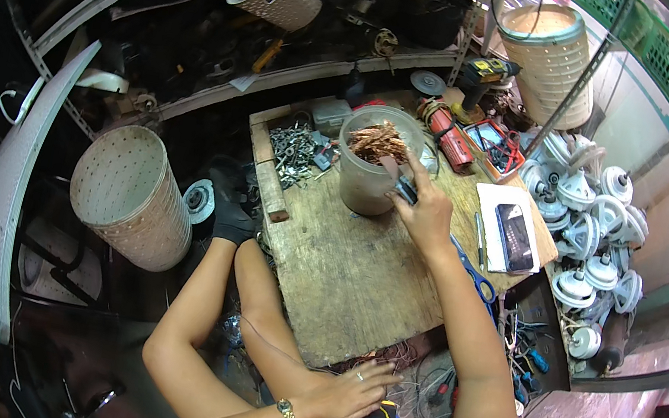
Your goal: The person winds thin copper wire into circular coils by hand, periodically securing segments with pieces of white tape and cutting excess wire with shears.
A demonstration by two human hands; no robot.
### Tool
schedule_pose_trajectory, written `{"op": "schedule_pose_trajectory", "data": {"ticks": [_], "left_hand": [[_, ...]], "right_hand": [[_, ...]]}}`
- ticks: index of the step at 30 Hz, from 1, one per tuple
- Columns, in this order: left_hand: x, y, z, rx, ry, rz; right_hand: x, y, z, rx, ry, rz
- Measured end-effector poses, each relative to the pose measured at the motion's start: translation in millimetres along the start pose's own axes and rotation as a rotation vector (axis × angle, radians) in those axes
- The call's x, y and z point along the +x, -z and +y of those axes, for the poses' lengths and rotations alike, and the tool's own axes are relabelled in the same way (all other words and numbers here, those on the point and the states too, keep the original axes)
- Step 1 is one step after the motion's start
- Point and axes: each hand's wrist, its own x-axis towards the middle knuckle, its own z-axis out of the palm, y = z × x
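My right hand (428, 217) is closed at the near right side of a translucent plastic tub (365, 189). Between its fingers is a small dark object (407, 190); a flat brownish piece beside it reaches over the rim, and I cannot make out its kind. Copper wire scraps (378, 141) fill the tub's top. My left hand (351, 394), with a ring and a gold wristwatch (287, 412), lies on my lap, fingers stretched and holding nothing. The tub stands on a worn wooden board (341, 276), beside a heap of small metal screws and parts (294, 153).
Right of the tub are a red power tool (448, 135), a tray of small tools (497, 147), a phone (514, 238) on white paper, and blue-handled scissors (475, 273). White fan motors (595, 220) pile up far right. A perforated basket (131, 194) stands left.
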Motion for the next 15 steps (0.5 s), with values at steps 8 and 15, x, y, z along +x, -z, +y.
{"op": "schedule_pose_trajectory", "data": {"ticks": [8,15], "left_hand": [[49,119,-109,0.455,0.401,0.435],[104,145,-187,0.547,0.338,0.423]], "right_hand": [[23,18,4,0.096,0.115,0.043],[32,149,-35,0.235,-0.095,0.137]]}}
